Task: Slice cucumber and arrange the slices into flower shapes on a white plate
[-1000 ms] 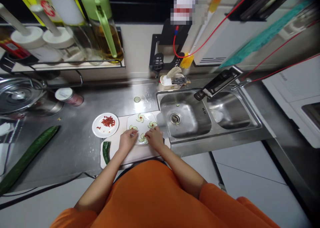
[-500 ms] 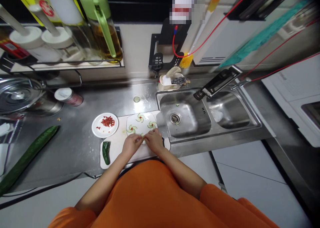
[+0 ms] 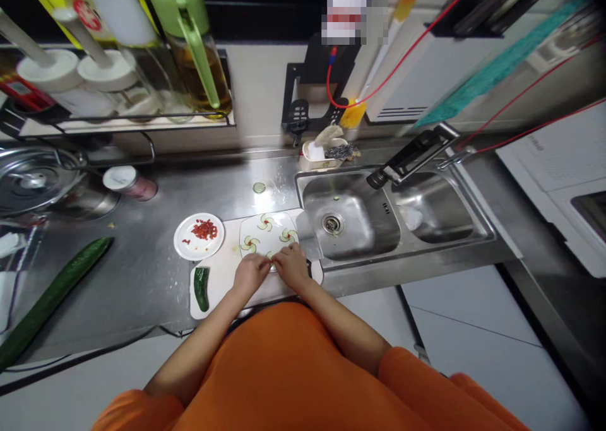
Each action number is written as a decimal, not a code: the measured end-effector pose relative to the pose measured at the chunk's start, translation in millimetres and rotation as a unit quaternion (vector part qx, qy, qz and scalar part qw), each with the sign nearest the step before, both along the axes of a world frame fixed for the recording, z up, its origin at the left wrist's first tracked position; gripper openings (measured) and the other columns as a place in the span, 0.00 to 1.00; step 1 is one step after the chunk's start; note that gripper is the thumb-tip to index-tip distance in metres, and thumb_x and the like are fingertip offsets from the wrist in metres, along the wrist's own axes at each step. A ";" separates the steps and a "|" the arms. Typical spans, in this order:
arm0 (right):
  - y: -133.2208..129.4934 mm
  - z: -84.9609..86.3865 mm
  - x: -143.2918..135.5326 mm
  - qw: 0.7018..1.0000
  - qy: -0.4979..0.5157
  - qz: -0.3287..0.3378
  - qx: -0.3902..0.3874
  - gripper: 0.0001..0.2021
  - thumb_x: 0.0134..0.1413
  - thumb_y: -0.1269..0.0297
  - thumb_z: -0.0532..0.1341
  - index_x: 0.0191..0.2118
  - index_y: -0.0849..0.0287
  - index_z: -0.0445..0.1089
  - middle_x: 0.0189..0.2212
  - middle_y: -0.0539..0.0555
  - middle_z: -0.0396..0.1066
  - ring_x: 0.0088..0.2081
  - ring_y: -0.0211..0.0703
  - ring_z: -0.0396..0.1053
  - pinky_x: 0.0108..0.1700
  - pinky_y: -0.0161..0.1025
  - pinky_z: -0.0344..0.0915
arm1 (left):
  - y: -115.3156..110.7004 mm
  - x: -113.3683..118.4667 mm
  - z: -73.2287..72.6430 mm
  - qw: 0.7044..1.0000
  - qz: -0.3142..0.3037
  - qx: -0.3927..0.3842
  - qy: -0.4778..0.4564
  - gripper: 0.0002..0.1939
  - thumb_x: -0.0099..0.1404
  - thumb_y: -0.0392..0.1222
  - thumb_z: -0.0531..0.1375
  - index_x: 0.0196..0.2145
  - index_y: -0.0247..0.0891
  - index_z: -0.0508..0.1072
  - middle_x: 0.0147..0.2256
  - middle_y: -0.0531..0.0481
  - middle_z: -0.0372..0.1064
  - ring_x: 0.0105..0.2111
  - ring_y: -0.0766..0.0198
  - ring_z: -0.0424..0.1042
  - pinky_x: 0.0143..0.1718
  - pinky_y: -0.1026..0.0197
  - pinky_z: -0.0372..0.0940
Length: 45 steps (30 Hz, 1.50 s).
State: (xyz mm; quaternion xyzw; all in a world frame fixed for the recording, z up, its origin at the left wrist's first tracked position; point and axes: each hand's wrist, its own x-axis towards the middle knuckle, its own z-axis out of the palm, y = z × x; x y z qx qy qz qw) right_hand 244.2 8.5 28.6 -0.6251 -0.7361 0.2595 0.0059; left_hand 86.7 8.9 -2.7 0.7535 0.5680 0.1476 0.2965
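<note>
My left hand [image 3: 250,274] and my right hand [image 3: 292,267] meet fingertip to fingertip over the near edge of a white square plate [image 3: 273,236]. Both are closed in a pinch; a tiny reddish bit shows between them, too small to name. Thin cucumber slices [image 3: 266,223] lie on the plate in pinwheels with red centres, and the nearest group is partly hidden by my fingers. Beneath the plate is a white cutting board [image 3: 222,286], with a cut piece of cucumber [image 3: 201,289] at its left end. Left of the plate, a round white dish [image 3: 181,245] holds small red pieces [image 3: 205,230].
A long cucumber [image 3: 57,298] lies on the steel counter at left, near a lidded pot [image 3: 35,182] and a can [image 3: 130,183]. One cucumber slice [image 3: 259,187] rests behind the plate. A double sink [image 3: 350,210] with a faucet [image 3: 411,156] is at right.
My fingertips have shifted very slightly over the plate's near edge, still pinched together. Nothing else has visibly moved.
</note>
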 end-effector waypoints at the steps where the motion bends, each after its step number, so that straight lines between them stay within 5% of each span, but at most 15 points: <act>1: -0.1 -0.4 -0.1 1.000 0.001 0.000 0.000 0.13 0.62 0.61 0.53 0.38 0.51 0.76 0.39 0.54 0.72 0.49 0.49 0.56 0.42 0.41 0.53 | 0.0 0.0 -0.2 1.000 -0.002 0.001 0.001 0.08 0.61 0.39 0.57 0.29 0.38 0.77 0.27 0.48 0.71 0.33 0.62 0.67 0.38 0.61 0.59; 31: -0.8 5.0 7.7 1.000 0.001 -0.023 0.011 0.13 0.61 0.60 0.53 0.40 0.50 0.75 0.40 0.55 0.72 0.49 0.49 0.56 0.41 0.41 0.53 | 0.7 -9.4 3.9 0.998 0.015 0.046 -0.040 0.07 0.60 0.40 0.58 0.31 0.38 0.76 0.28 0.48 0.72 0.33 0.61 0.69 0.39 0.60 0.62; 40: -11.6 7.2 31.8 0.994 0.004 -0.109 0.026 0.11 0.60 0.65 0.54 0.42 0.53 0.74 0.39 0.53 0.72 0.46 0.46 0.59 0.42 0.39 0.53 | -21.3 -41.2 17.7 0.989 0.131 0.025 -0.065 0.10 0.61 0.44 0.55 0.33 0.39 0.75 0.31 0.49 0.72 0.28 0.65 0.67 0.35 0.62 0.63; 45: -18.7 5.4 41.8 0.984 0.010 -0.174 0.034 0.13 0.58 0.69 0.53 0.46 0.57 0.71 0.41 0.55 0.72 0.44 0.45 0.61 0.46 0.38 0.53 | -36.7 -55.6 17.2 0.969 0.234 -0.048 -0.066 0.15 0.58 0.50 0.57 0.37 0.39 0.74 0.30 0.50 0.72 0.28 0.64 0.69 0.34 0.62 0.63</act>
